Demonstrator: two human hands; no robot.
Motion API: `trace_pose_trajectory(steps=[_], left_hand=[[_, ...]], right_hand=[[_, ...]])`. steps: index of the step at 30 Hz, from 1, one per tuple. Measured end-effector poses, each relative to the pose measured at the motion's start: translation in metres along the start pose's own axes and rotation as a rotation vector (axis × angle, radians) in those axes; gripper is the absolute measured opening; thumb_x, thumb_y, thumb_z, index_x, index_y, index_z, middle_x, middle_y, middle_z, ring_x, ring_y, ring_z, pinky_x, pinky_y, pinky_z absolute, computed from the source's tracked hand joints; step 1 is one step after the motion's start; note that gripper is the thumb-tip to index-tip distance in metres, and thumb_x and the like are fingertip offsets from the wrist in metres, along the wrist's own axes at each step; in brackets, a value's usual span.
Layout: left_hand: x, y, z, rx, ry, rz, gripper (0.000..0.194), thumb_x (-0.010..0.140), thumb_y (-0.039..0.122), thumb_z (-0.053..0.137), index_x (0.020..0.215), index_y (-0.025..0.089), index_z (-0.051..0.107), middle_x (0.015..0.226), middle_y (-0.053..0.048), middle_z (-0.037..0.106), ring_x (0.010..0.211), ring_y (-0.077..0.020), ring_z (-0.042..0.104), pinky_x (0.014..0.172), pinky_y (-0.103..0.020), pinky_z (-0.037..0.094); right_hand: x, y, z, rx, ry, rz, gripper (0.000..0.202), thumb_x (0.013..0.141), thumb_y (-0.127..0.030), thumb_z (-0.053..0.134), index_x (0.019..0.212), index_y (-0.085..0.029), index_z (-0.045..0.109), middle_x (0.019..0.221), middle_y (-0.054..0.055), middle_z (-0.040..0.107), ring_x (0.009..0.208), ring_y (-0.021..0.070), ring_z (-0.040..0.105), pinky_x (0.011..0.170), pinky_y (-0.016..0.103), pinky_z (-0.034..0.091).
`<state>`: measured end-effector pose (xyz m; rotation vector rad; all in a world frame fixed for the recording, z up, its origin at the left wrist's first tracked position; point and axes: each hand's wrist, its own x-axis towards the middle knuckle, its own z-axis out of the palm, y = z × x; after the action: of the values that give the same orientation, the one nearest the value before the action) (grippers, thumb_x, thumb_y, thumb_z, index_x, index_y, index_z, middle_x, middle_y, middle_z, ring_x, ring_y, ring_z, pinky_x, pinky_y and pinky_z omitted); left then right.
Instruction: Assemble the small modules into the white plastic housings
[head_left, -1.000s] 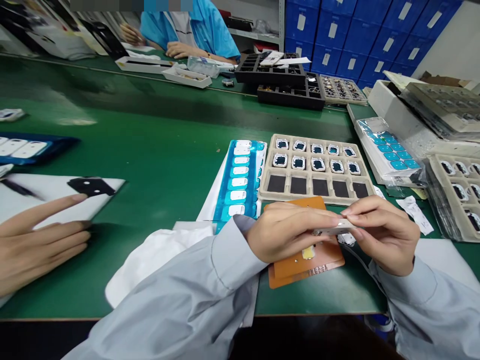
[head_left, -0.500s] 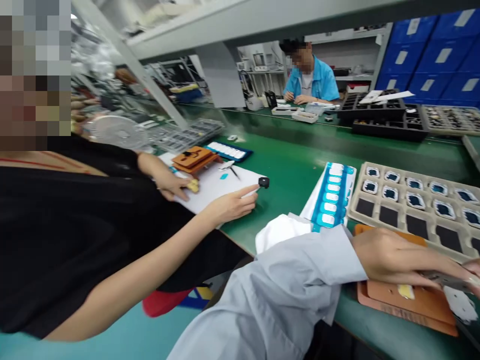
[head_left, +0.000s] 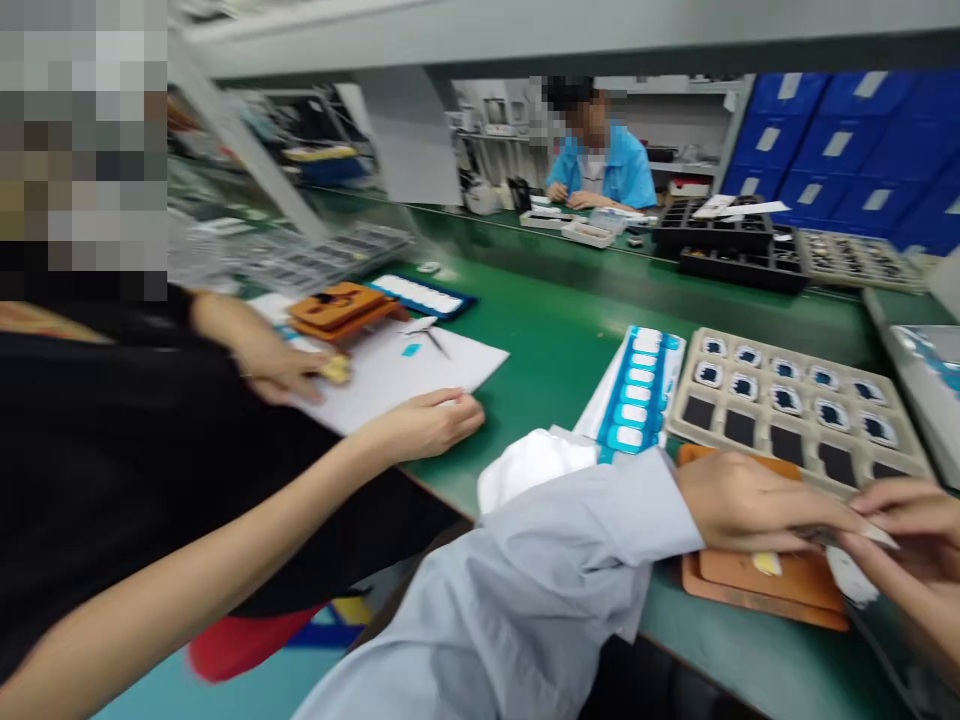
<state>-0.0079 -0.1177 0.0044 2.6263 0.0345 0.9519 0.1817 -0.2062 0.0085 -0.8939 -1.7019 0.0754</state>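
Observation:
My left hand (head_left: 742, 505), in a light grey sleeve, is closed on a thin grey flat piece (head_left: 883, 533) above an orange fixture block (head_left: 780, 580). At the right edge, my right hand (head_left: 911, 530) pinches the same piece between thumb and fingers. Motion blur and the fingers hide what kind of part it is. A white, irregular flat part (head_left: 853, 578) shows just below the fingers, and I cannot tell whether it is held too. A yellow patch (head_left: 766, 564) marks the block's top.
Behind the block stands a beige tray (head_left: 679, 425) with several square dark-centred parts. Left of it lie a blue strip of white labels (head_left: 637, 395) and a white cloth (head_left: 525, 465). A co-worker's arm (head_left: 300, 510) reaches in from the left. A shelf beam (head_left: 525, 50) crosses above.
The view has turned right, bringing my right hand further into sight. Both my hands are now together at the grey piece. The black part at the co-worker's fingers no longer shows.

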Motion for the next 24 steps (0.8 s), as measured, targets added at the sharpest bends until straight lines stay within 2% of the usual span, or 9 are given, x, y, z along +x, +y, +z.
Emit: trace_pose_trajectory(steps=[1, 3, 5, 7, 10, 18, 24], left_hand=[[0.005, -0.003, 0.007, -0.047, 0.049, 0.081, 0.022, 0.093, 0.018, 0.056, 0.112, 0.013, 0.067, 0.111, -0.005, 0.075, 0.096, -0.0165, 0.073, 0.078, -0.023, 0.060], [0.011, -0.006, 0.015, -0.127, 0.166, 0.138, 0.022, 0.092, 0.022, 0.059, 0.110, 0.010, 0.066, 0.100, -0.008, 0.078, 0.081, -0.0168, 0.074, 0.072, -0.024, 0.060], [0.012, -0.007, 0.015, -0.204, 0.276, 0.142, 0.024, 0.090, 0.025, 0.064, 0.106, 0.008, 0.066, 0.086, -0.009, 0.078, 0.066, -0.0146, 0.071, 0.062, -0.022, 0.057], [0.011, -0.008, 0.012, -0.270, 0.326, 0.117, 0.028, 0.087, 0.031, 0.069, 0.105, 0.009, 0.066, 0.078, -0.007, 0.076, 0.054, -0.0113, 0.065, 0.051, -0.020, 0.052], [0.010, -0.007, 0.008, -0.333, 0.342, 0.083, 0.032, 0.085, 0.036, 0.070, 0.103, 0.010, 0.065, 0.076, -0.007, 0.075, 0.050, -0.0083, 0.061, 0.046, -0.017, 0.048], [0.010, -0.006, 0.008, -0.294, 0.345, 0.106, 0.030, 0.085, 0.032, 0.072, 0.104, 0.011, 0.063, 0.076, -0.007, 0.074, 0.053, -0.0086, 0.063, 0.046, -0.016, 0.049], [0.009, -0.005, 0.006, -0.294, 0.329, 0.092, 0.029, 0.083, 0.028, 0.074, 0.105, 0.014, 0.062, 0.086, -0.008, 0.077, 0.060, -0.0101, 0.069, 0.052, -0.016, 0.053]], right_hand=[[0.000, -0.007, -0.002, 0.006, 0.008, 0.118, 0.020, 0.077, -0.010, 0.075, 0.086, -0.025, 0.067, 0.079, 0.007, 0.064, 0.067, 0.0218, 0.065, 0.049, 0.029, 0.056], [-0.001, -0.016, -0.001, 0.052, 0.044, 0.208, 0.019, 0.077, -0.010, 0.075, 0.085, -0.023, 0.064, 0.081, 0.004, 0.061, 0.073, 0.0180, 0.061, 0.059, 0.027, 0.056], [-0.002, -0.017, 0.001, 0.170, 0.010, 0.252, 0.017, 0.080, -0.012, 0.073, 0.092, -0.022, 0.066, 0.087, 0.005, 0.061, 0.081, 0.0175, 0.060, 0.067, 0.027, 0.054], [-0.005, -0.015, 0.001, 0.200, -0.011, 0.274, 0.011, 0.088, -0.022, 0.066, 0.099, -0.022, 0.068, 0.092, 0.007, 0.063, 0.088, 0.0195, 0.060, 0.072, 0.030, 0.054], [-0.007, -0.013, -0.001, 0.222, -0.020, 0.304, 0.015, 0.093, -0.028, 0.060, 0.103, -0.024, 0.070, 0.098, 0.008, 0.066, 0.094, 0.0220, 0.062, 0.077, 0.034, 0.054], [-0.006, -0.014, 0.000, 0.287, -0.004, 0.328, 0.017, 0.090, -0.021, 0.063, 0.104, -0.025, 0.073, 0.098, 0.007, 0.068, 0.091, 0.0208, 0.063, 0.077, 0.034, 0.055], [-0.007, -0.016, 0.000, 0.316, 0.005, 0.322, 0.022, 0.090, -0.019, 0.064, 0.109, -0.028, 0.073, 0.100, 0.006, 0.069, 0.093, 0.0195, 0.064, 0.078, 0.032, 0.056]])
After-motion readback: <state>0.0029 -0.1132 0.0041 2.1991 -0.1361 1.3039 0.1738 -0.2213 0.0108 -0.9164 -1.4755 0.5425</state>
